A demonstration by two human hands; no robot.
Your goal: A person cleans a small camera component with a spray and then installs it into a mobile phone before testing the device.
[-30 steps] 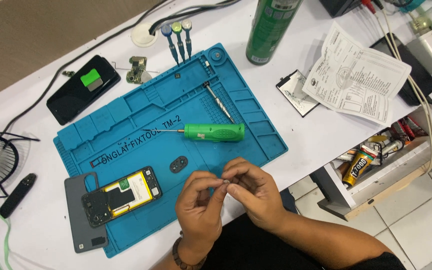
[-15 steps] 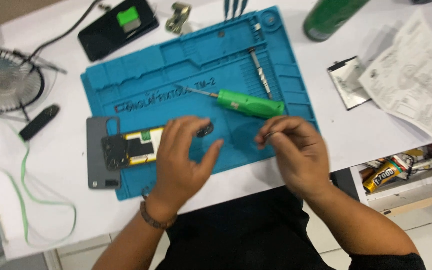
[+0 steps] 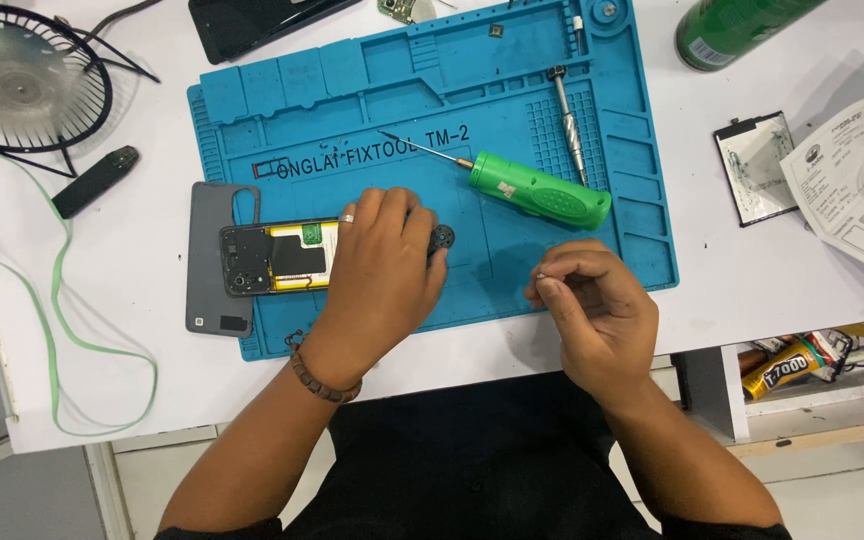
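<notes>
The opened phone [image 3: 277, 258] lies with its back off, half on the blue repair mat [image 3: 512, 90], directly under the left hand [image 3: 382, 275]; that hand lies flat over the phone's right end with fingers spread, pinning it rather than closing on it, and a small round black part [image 3: 441, 239] sits at its fingertips. Just right of it the right hand [image 3: 592, 305] hovers over the mat's near edge, thumb and forefinger pinched on something tiny and pale, likely a screw, though it is too small to tell. By the look of things the step in hand is disassembly, with one fastener being handled; the next move would call for a steady hold on the phone and a careful pinch. Beyond the right grip lies a green screwdriver [image 3: 540, 189], tip towards the left, and past it a metal bit [image 3: 566, 110]; left of the phone, touching it, rests the grey back cover [image 3: 214, 290] on the white surface [image 3: 752, 280]. The phone's right half is hidden by the palm; a fan [image 3: 22, 80] and a green can [image 3: 742, 30] are cut off at the frame's top.
</notes>
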